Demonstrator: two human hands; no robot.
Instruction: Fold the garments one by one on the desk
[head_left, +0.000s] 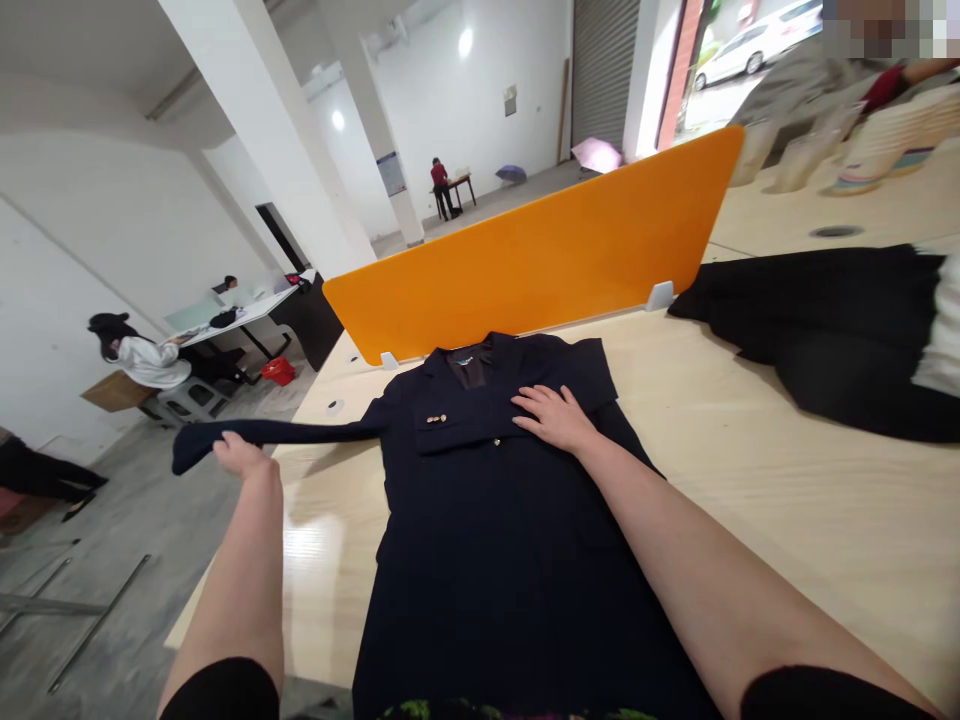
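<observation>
Wooden table (787, 500): jacket (495, 540) under right fingers (536, 402), sleeve (277, 433) in left fingers (229, 450).

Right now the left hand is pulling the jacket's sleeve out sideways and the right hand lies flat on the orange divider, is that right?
Not quite. In the head view the right hand lies flat on the dark jacket, not the orange divider. The left hand does hold the sleeve out sideways.

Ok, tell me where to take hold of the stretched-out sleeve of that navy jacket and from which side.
Probably grip the sleeve near its cuff end, coming from the table's left edge. It is pulled out straight past that edge, off the tabletop, so fingers can close around it freely. The left hand already holds it there, while the right hand lies flat on the jacket chest.
</observation>
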